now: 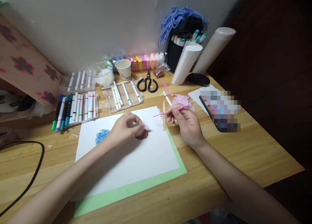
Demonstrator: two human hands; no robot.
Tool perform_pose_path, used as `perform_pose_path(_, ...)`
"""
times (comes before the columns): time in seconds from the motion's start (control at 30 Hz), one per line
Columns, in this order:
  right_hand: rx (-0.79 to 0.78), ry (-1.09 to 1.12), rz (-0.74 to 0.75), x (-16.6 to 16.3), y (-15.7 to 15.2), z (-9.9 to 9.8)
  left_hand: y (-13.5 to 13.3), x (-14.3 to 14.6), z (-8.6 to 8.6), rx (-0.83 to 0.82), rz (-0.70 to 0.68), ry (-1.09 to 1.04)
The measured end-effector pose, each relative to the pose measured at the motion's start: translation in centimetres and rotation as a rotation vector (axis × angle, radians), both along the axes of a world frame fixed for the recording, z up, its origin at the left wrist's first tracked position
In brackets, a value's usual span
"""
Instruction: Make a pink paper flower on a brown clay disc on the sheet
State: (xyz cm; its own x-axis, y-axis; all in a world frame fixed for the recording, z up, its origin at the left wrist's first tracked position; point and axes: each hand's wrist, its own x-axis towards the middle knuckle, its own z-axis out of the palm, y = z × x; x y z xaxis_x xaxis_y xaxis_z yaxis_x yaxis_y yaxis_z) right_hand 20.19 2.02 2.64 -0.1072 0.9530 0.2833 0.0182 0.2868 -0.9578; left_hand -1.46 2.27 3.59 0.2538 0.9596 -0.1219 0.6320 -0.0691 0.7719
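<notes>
My left hand (125, 125) is over a white sheet of paper (126, 167), thumb and forefinger pinched on a small pale pink scrap (146, 127). Just under these fingertips is a brown round patch (142, 135) on the sheet. Between the fingers of my right hand (188, 125) is a thin pink modelling tool (158, 115), its tip pointing left over the paper's right side. A textured blue clump (102, 136) sits on the sheet, partly behind my left wrist. Near my right hand are a flat wooden stick (164, 121) and a pile of pale pink scraps (181, 100).
Green paper (104, 201) lies beneath the white sheet. Behind stand marker trays (124, 100), black-handled scissors (147, 85), a paper cup (123, 69) and packs of coloured clay (136, 63). To the right are white bottles (186, 65) and a phone (216, 113); a black cable (40, 159) curves at left.
</notes>
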Motion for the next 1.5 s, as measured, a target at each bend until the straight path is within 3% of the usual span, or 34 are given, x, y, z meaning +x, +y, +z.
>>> perform_pose_path(0.1,-0.065,0.011,0.139,-1.1,-0.7,-1.1,-0.3,0.0,-0.6,0.099,-0.036,0.116)
perform_pose_path(0.23,-0.083,-0.012,0.187,-1.6,-1.0,-2.0,-0.1,0.3,-0.6,0.166,-0.064,0.245)
perform_pose_path(0.73,-0.120,-0.117,0.189,-2.2,-0.6,-2.5,1.0,0.1,-0.2,0.211,-0.169,0.423)
perform_pose_path(1.33,-0.104,-0.155,0.194,-2.4,-0.5,-2.6,1.3,0.5,0.1,0.202,-0.216,0.488)
perform_pose_path(1.5,-0.097,-0.176,0.194,-2.6,-0.4,-2.5,0.3,-1.2,0.4,0.353,-0.107,0.428)
